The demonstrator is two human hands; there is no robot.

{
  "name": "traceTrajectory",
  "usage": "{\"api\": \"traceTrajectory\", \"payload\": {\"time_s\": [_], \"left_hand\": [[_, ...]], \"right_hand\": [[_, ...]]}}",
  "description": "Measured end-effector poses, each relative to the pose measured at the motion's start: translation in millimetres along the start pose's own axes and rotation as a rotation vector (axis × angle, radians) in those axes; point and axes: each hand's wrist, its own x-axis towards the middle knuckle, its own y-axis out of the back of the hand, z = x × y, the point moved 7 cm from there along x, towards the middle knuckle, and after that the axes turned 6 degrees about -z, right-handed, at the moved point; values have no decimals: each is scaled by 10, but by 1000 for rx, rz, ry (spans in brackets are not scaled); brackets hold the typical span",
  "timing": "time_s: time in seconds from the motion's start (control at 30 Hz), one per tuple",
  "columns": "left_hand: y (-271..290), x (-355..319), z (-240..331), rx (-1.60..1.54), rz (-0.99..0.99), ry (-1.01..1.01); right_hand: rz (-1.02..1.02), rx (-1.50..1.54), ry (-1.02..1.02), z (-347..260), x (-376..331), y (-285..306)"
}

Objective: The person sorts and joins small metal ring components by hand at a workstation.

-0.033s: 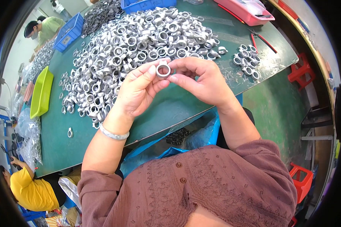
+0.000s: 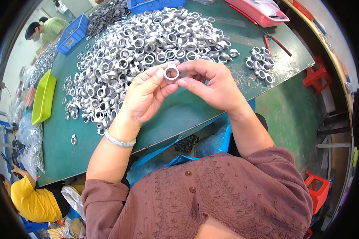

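Between my two hands, just above the near side of the pile, is a silver-grey metal ring (image 2: 172, 80) with a small lug on top. The thumb and fingers of my left hand (image 2: 145, 93) pinch its left side. My right hand (image 2: 211, 83) grips the right edge with thumb and fingertips, the other fingers curled. The ring's opening faces me. Behind the hands spreads a large heap of similar metal rings (image 2: 147, 44) on the green table (image 2: 179, 109). A small group of rings (image 2: 260, 63) lies apart on the right, and a single ring (image 2: 73, 139) at the left.
Red-handled pliers (image 2: 281, 44) and a pink bin (image 2: 259, 14) lie at the far right. A blue crate (image 2: 72, 35) and a yellow-green tray (image 2: 44, 97) stand left. A blue plastic bag (image 2: 215, 141) hangs below the table edge. Other people (image 2: 38, 201) work at the left.
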Motion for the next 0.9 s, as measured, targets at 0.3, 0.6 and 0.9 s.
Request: {"api": "traceTrajectory", "payload": {"time_s": [0.3,0.6,0.9], "left_hand": [[2,10,24,-87,-1,-12],[9,13,22,-80,17,-23],[9,16,11,-27,48,-35]], "right_hand": [[29,113,-44,85,21,-40],[31,121,-48,86,23,-42],[29,35,-44,1,4,-38]]}}
